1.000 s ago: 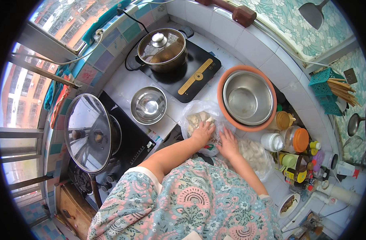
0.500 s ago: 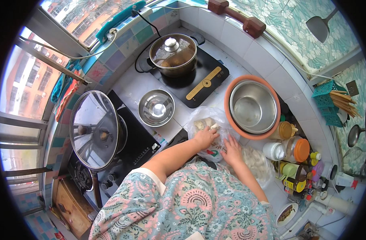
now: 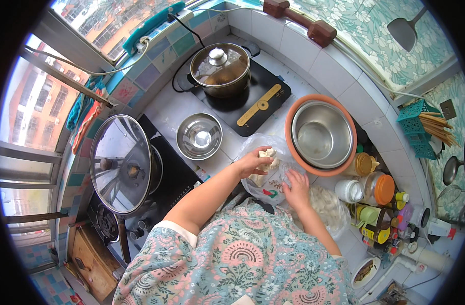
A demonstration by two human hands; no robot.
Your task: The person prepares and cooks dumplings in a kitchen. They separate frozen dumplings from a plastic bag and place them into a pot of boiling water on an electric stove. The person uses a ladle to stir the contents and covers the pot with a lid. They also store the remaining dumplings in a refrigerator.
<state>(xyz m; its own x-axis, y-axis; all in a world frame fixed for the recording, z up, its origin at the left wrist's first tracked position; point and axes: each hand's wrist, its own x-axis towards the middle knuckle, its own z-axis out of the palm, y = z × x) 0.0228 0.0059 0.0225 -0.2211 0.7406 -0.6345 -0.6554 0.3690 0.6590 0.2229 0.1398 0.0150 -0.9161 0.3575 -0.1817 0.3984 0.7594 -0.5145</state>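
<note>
My left hand (image 3: 251, 163) is closed round a pale, lumpy piece of food (image 3: 267, 154) at the mouth of a thin clear plastic bag (image 3: 249, 144). More pale pieces show below it inside the bag; their exact kind is unclear. My right hand (image 3: 297, 190) rests against the bag's right side, its fingers stretched and thumb apart. Beside my right forearm lies a second clear bag (image 3: 328, 209), filled with similar pale pieces. A steel bowl (image 3: 199, 136) stands on the counter beyond my left forearm.
A lidded pot (image 3: 220, 71) stands on a black induction cooker (image 3: 263, 109). Farther right, a steel basin (image 3: 319, 136) sits in an orange basin (image 3: 293, 113). At left, a glass-lidded pan (image 3: 121, 165) is on the stove. Several jars (image 3: 383, 190) crowd the right side.
My left hand has lifted from inside the bag, bringing up a pale lumpy piece. My right hand stays at the bag's right side, its fingers slightly more raised.
</note>
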